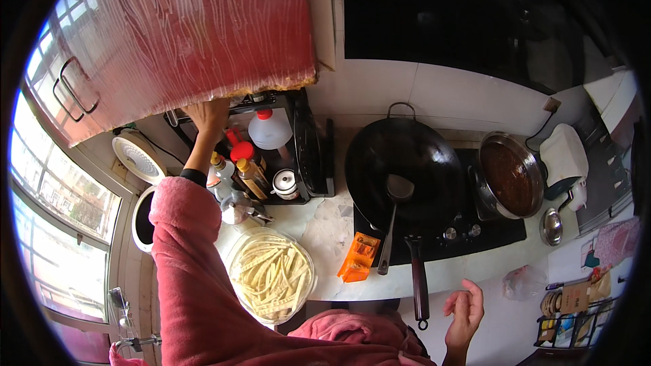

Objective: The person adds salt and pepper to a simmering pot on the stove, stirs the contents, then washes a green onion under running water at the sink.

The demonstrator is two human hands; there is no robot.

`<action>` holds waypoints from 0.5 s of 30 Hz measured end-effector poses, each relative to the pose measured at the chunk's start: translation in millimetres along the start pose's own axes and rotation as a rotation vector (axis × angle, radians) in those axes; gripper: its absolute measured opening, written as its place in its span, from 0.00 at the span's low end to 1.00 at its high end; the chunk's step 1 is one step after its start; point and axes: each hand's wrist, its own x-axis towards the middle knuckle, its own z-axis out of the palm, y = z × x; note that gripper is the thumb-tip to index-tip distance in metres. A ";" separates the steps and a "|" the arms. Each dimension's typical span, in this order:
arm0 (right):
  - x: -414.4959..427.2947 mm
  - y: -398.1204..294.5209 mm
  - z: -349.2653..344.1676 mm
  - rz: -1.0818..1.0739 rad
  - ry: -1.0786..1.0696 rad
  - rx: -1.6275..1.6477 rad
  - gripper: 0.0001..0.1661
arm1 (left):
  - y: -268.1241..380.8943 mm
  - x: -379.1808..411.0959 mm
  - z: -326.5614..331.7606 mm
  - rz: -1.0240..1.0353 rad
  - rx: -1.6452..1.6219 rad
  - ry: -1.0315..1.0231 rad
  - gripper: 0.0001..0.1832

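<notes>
My left hand (208,114) reaches up to the top of a black seasoning rack (300,183), its fingers hidden behind the lower edge of a red cabinet door. On the rack stand sauce bottles (253,178), a translucent jug with a red cap (270,129) and a small lidded jar (285,183). My right hand (464,315) is empty, fingers loosely curled, right of the handle of a black wok (376,162). A metal spatula (400,188) rests in the wok. Left of it lie an orange packet (359,256) and a clear bowl of pale cut strips (272,277).
The red cabinet door (213,25) hangs above the rack. A steel pot of dark brown sauce (511,178) sits right of the wok on the black cooktop (488,244). A ladle (551,226) lies at the far right; a metal kettle (238,208) stands beside the bowl.
</notes>
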 end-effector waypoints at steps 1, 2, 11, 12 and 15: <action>-0.2 0.3 -0.3 0.002 0.012 -0.002 0.16 | 10.4 0.7 3.2 0.062 -0.016 0.005 0.39; -0.6 0.7 -0.5 0.003 0.025 -0.005 0.16 | 23.5 0.7 8.3 0.062 -0.009 -0.133 0.38; -1.4 6.7 -11.0 0.017 0.087 0.002 0.15 | 36.1 0.4 75.8 0.016 -0.090 -0.234 0.41; -1.3 8.0 -12.8 0.017 0.098 0.001 0.15 | 39.5 -1.2 74.8 0.019 -0.022 -0.214 0.43; 1.7 7.5 -15.1 0.038 0.121 0.005 0.15 | 47.6 -3.0 65.7 -0.047 -0.075 -0.216 0.42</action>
